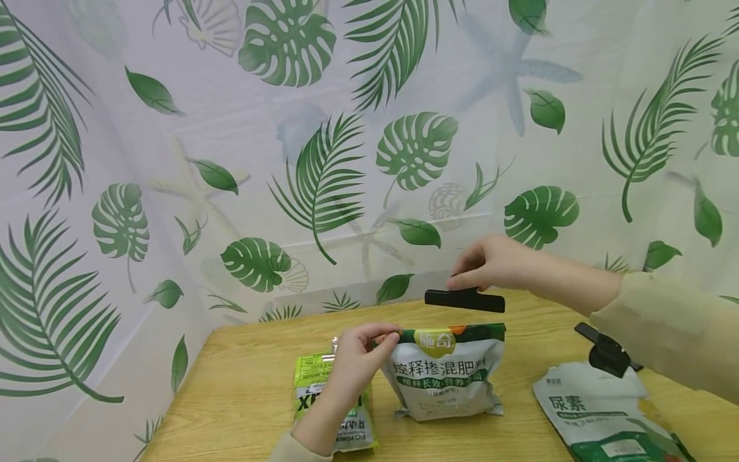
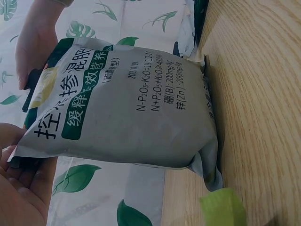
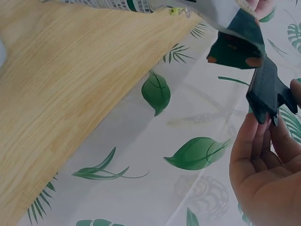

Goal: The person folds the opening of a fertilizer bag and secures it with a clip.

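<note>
A white and green fertilizer bag (image 1: 441, 378) stands upright on the table, its top edge folded flat. My left hand (image 1: 360, 359) pinches the top left corner of this bag between thumb and fingers. Just above the bag's top edge, my right hand (image 1: 491, 263) holds a long black bag clip (image 1: 464, 300) from above, apart from the bag in the head view. The right wrist view shows the clip (image 3: 264, 89) between the thumb and fingers, close to the bag's green top (image 3: 237, 47). Printed lines on the bag's front (image 2: 136, 108) face the left wrist camera.
Behind my left forearm lies a yellow-green packet (image 1: 352, 427) with a metal clip at its top. To the right, another white and green bag (image 1: 600, 410) lies with a black clip (image 1: 609, 353) on its top. A leaf-patterned curtain (image 1: 346, 212) hangs behind the wooden table (image 1: 231, 385).
</note>
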